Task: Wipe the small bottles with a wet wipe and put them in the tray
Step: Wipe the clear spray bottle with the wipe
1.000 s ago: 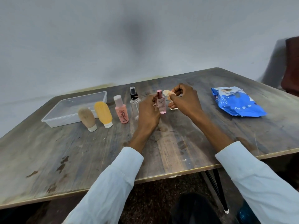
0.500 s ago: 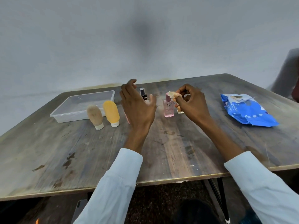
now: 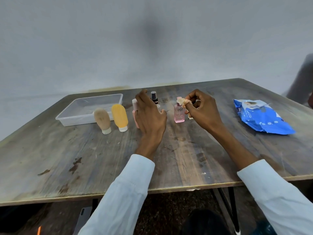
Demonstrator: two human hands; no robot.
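Now left hand [image 3: 149,114] moved leftward, fingers loose, right hand [image 3: 201,109] still pinching wipe [image 3: 182,101]

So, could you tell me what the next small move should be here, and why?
Probably the left hand should close on the pink tube bottle it is reaching over and lift it toward the right hand, which pinches a small wipe. The tray holds no bottles yet, and the left hand's fingers are spread and grip nothing.
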